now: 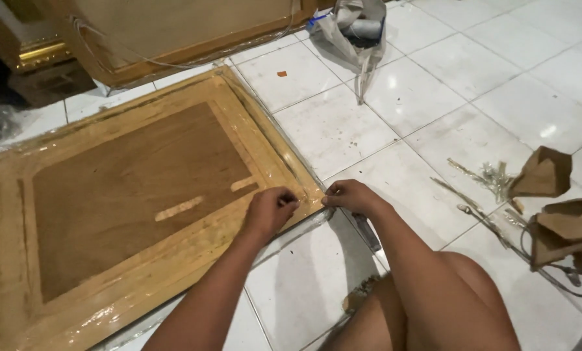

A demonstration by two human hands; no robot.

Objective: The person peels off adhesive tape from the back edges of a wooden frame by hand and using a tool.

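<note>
Hands first: your left hand (269, 211) and right hand (347, 195) meet at the near right corner of the large rectangular golden-brown wooden frame (174, 260), which lies flat on the white tiled floor (434, 97) under clear plastic wrap (284, 162). That corner sits between your 2 hands, directly at your fingertips; the frame's long axis runs away to your left, so your left hand rests over the wood while your right comes in from the floor side. Both sets of fingers are curled narrow, pinched at the wrap on the corner edge; how much film each holds, you cannot tell from here. As for containers, 1 grey plastic bag (356, 29) stands open at the far side with rolled material inside. Torn brown cardboard corner pieces (551, 195) and plastic scraps (486, 175) lie to your right, well apart.
</note>
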